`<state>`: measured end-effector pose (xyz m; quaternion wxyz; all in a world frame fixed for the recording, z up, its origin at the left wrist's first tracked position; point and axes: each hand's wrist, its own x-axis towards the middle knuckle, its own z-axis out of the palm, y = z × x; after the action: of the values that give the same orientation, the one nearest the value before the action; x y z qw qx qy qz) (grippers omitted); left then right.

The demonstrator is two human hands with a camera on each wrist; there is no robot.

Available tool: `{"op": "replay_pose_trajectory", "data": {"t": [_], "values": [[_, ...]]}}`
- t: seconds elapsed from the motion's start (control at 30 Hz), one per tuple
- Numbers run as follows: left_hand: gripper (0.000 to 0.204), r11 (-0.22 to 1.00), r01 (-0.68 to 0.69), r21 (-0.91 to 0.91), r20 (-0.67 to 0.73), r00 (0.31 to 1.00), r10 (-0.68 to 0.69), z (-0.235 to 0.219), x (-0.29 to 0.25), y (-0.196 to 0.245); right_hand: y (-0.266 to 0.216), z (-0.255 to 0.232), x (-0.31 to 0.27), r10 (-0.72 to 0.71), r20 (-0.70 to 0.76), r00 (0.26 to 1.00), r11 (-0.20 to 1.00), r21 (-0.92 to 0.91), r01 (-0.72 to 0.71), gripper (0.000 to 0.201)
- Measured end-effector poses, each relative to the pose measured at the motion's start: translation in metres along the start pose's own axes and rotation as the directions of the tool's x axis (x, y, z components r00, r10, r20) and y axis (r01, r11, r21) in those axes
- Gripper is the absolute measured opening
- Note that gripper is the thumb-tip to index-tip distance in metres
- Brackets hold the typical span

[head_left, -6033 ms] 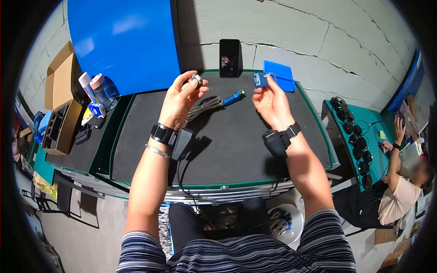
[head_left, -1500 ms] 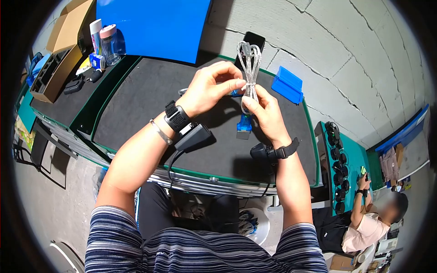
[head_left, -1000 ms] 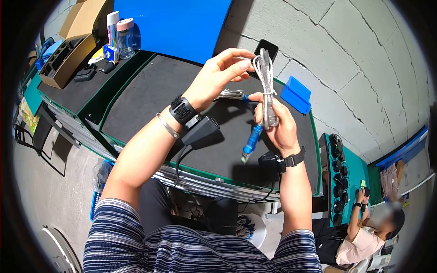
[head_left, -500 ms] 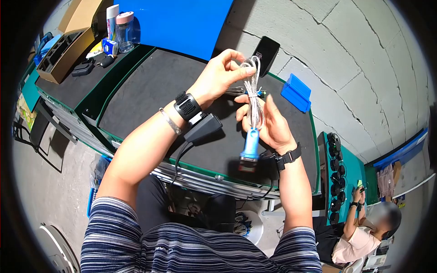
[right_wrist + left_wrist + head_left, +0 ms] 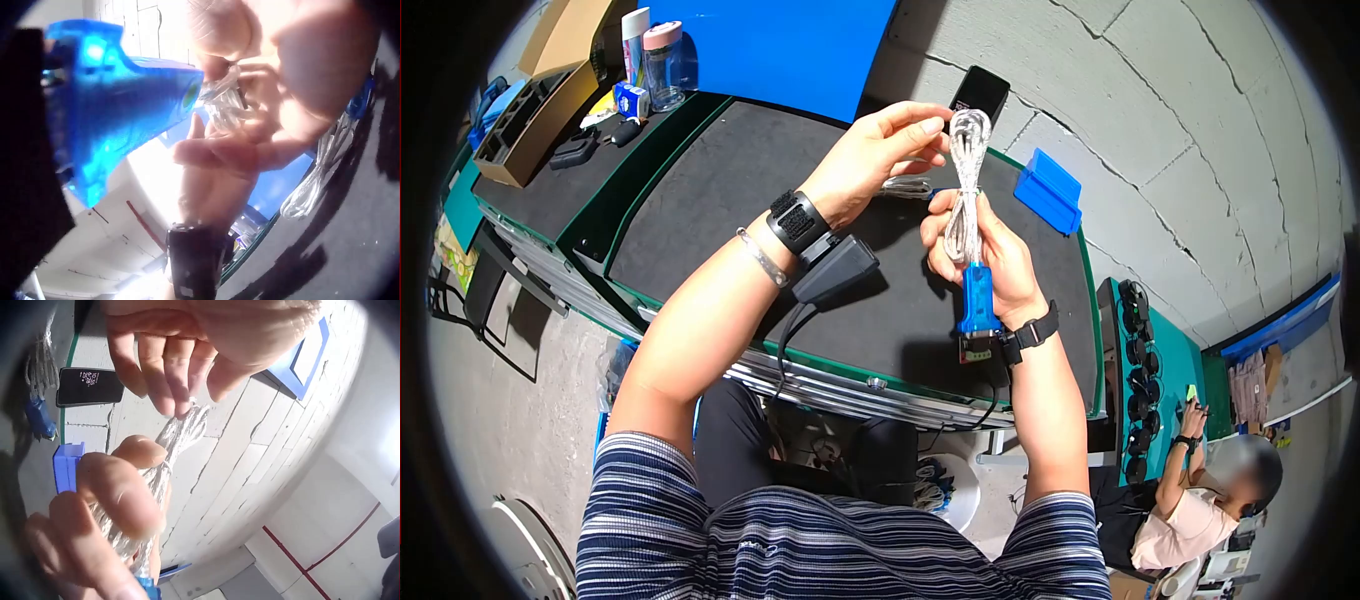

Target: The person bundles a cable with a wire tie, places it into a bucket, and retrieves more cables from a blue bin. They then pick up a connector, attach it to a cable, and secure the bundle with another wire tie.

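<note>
A bundled clear-silver cable (image 5: 968, 150) stands upright above the dark mat, its blue connector (image 5: 978, 298) hanging at the lower end. My right hand (image 5: 1004, 262) grips the bundle's lower half with curled fingers. Beside the top loops is my left hand (image 5: 865, 160), fingers loosely bent; in the left wrist view, its fingertips (image 5: 180, 411) meet or nearly meet the loop end, with the thumb apart. The blue connector (image 5: 106, 103) looms large in the right wrist view. Behind the hands, a second bundled cable (image 5: 905, 187) lies on the mat (image 5: 700, 215), partly hidden.
A black phone (image 5: 990, 90) leans at the back by the wall, with a blue plastic case (image 5: 1050, 192) right of it. An open cardboard box (image 5: 530, 125), a bottle (image 5: 664, 65) and small items stand at left. Another person (image 5: 1190, 520) sits at the right.
Since half a second ago, my left thumb and fingers have come off the cable's top loops. My right fingers have closed around the bundle, and the connector has shifted slightly right and up.
</note>
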<state>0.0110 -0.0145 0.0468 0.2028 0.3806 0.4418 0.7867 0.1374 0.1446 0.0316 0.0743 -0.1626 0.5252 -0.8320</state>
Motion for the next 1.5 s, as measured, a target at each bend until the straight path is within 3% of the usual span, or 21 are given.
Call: {"op": "replay_pose_trajectory", "data": {"t": [0.03, 0.1, 0.27, 0.37, 0.4, 0.53, 0.6, 0.63, 0.7, 0.9, 1.17, 1.27, 1.33, 1.5], "values": [[0.040, 1.000, 0.004, 0.000, 0.009, 1.000, -0.004, 0.002, -0.001, 0.000, 0.000, 0.001, 0.000, -0.007, -0.007, 1.000, 1.000, 0.000, 0.007, 0.048], [0.045, 0.986, 0.019, 0.165, -0.003, 1.000, -0.019, 0.004, -0.002, -0.001, -0.001, 0.003, 0.001, -0.102, -0.208, 0.973, 0.993, 0.028, 0.111, 0.047], [0.031, 0.938, 0.128, 0.324, 0.097, 0.981, -0.167, 0.005, -0.004, -0.011, -0.005, -0.016, -0.001, -0.260, -0.261, 0.930, 0.955, 0.075, 0.288, 0.047], [0.029, 0.884, 0.090, 0.459, 0.246, 0.943, -0.224, 0.007, -0.005, -0.018, -0.007, -0.019, -0.001, -0.263, -0.201, 0.944, 0.955, 0.084, 0.284, 0.048], [0.030, 0.860, 0.103, 0.499, 0.267, 0.927, -0.265, 0.007, -0.006, -0.019, -0.007, -0.017, -0.002, -0.251, -0.253, 0.934, 0.957, 0.083, 0.279, 0.047], [0.026, 0.885, 0.101, 0.454, 0.230, 0.947, -0.226, 0.011, -0.008, -0.023, -0.003, -0.024, -0.001, -0.262, -0.277, 0.924, 0.959, 0.029, 0.280, 0.046], [0.024, 0.857, 0.068, 0.510, 0.211, 0.956, -0.201, 0.009, -0.007, -0.025, -0.005, -0.015, 0.000, -0.237, -0.409, 0.881, 0.966, -0.001, 0.259, 0.042], [0.023, 0.824, 0.035, 0.565, 0.196, 0.965, -0.175, 0.010, -0.008, -0.024, -0.003, -0.016, 0.001, -0.236, -0.409, 0.881, 0.966, 0.000, 0.258, 0.042], [0.022, 0.813, 0.016, 0.582, 0.201, 0.966, -0.162, 0.013, -0.010, -0.022, 0.001, -0.018, 0.001, -0.254, -0.497, 0.830, 0.967, -0.127, 0.219, 0.036], [0.023, 0.824, -0.033, 0.566, 0.233, 0.965, -0.121, 0.014, -0.011, -0.031, -0.001, -0.011, 0.003, -0.318, -0.519, 0.793, 0.948, -0.192, 0.255, 0.031], [0.021, 0.885, 0.020, 0.465, 0.237, 0.960, -0.146, 0.015, -0.011, -0.019, -0.007, -0.008, 0.001, -0.246, -0.466, 0.850, 0.962, -0.223, 0.156, 0.032], [0.018, 0.871, 0.013, 0.491, 0.185, 0.976, -0.119, 0.014, -0.010, -0.020, -0.008, -0.017, 0.000, -0.239, -0.372, 0.897, 0.964, -0.201, 0.173, 0.031], [0.020, 0.873, -0.029, 0.486, 0.099, 0.995, -0.022, 0.011, -0.008, -0.023, -0.008, -0.014, -0.001, -0.249, -0.388, 0.887, 0.960, -0.217, 0.175, 0.030], [0.017, 0.895, -0.017, 0.446, 0.182, 0.981, -0.072, 0.012, -0.010, -0.016, -0.011, -0.011, -0.003, -0.262, -0.376, 0.889, 0.955, -0.235, 0.183, 0.029]]}}
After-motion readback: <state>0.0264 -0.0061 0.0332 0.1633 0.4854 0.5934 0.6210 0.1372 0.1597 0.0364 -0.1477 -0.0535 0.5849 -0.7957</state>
